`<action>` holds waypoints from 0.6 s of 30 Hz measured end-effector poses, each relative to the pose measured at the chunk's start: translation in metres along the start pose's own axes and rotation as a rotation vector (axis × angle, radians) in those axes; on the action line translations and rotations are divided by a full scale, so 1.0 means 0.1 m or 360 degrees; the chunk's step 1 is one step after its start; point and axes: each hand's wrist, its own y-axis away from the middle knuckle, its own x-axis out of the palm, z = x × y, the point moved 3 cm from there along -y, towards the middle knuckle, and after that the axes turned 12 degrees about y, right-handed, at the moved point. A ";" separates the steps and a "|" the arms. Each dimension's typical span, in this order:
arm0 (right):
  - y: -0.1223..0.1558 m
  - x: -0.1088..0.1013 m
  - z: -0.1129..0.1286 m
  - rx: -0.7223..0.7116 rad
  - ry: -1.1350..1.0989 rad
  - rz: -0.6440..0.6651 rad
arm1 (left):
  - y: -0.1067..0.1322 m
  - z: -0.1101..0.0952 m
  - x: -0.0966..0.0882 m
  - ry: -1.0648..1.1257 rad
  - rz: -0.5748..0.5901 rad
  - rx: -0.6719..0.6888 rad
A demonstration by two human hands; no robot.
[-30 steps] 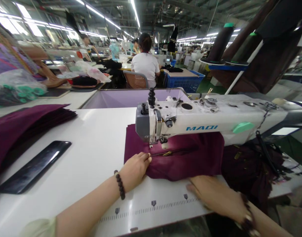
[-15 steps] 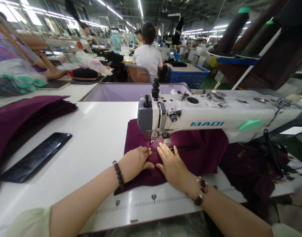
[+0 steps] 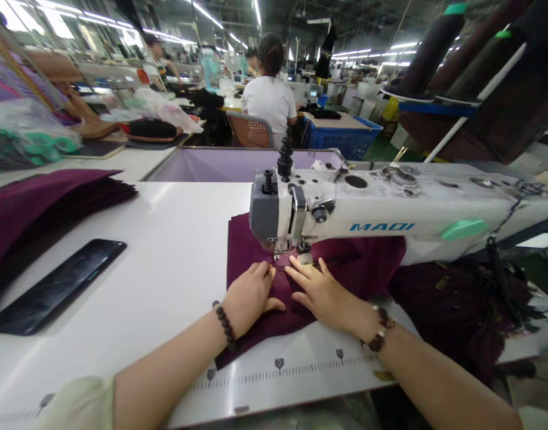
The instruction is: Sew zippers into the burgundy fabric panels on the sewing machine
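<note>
A maroon fabric piece [image 3: 363, 278] lies on the white table under the head of a sewing machine [image 3: 328, 203]. Along the fabric, near the needle, runs a dark zipper [image 3: 341, 260]. My left hand [image 3: 251, 295] rests on the cloth just left of the presser foot [image 3: 277, 258], fingers stretched out and thumb apart. On the other side, my right hand [image 3: 321, 292] lies flat on the fabric with its fingers spread, fingertips close to the foot. Both hands press on the cloth without gripping it. The needle tip is too small to make out.
A stack of maroon fabric [image 3: 41, 203] and a black phone [image 3: 59, 286] lie to the left. More maroon pieces [image 3: 457, 310] hang at the right. Thread cones [image 3: 430, 54] stand at the upper right. A person in a white shirt [image 3: 269, 107] sits ahead, beside a blue crate [image 3: 336, 137].
The fabric has turned slightly under the machine, its front edge now further from the table's edge on the right. My right hand has shifted a little right and its fingers spread wider.
</note>
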 end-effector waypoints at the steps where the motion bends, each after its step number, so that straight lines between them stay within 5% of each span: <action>1: 0.06 -0.19 0.01 -0.0110 -0.0122 0.0080 | -0.02 0.00 -0.03 0.0023 0.0041 -0.0043; 4: 0.29 -0.97 0.01 -0.0421 -0.0552 0.0132 | -0.07 0.00 -0.08 0.0047 0.0095 -0.0108; 7: 0.38 -1.81 -0.25 0.0042 -0.0131 -0.0974 | -0.07 0.02 -0.08 0.0066 0.0050 -0.0099; 9: 0.25 -2.12 -0.42 0.0168 0.0450 -0.1277 | -0.06 0.03 -0.07 0.0081 0.0006 -0.0080; 15: -0.42 -2.19 -0.88 -0.0051 0.0792 -0.0459 | -0.05 0.05 -0.05 0.0064 0.0014 -0.0062; 18: -0.46 -2.22 -0.91 0.0019 0.0875 -0.0392 | -0.05 0.06 -0.04 0.0080 -0.0020 -0.0031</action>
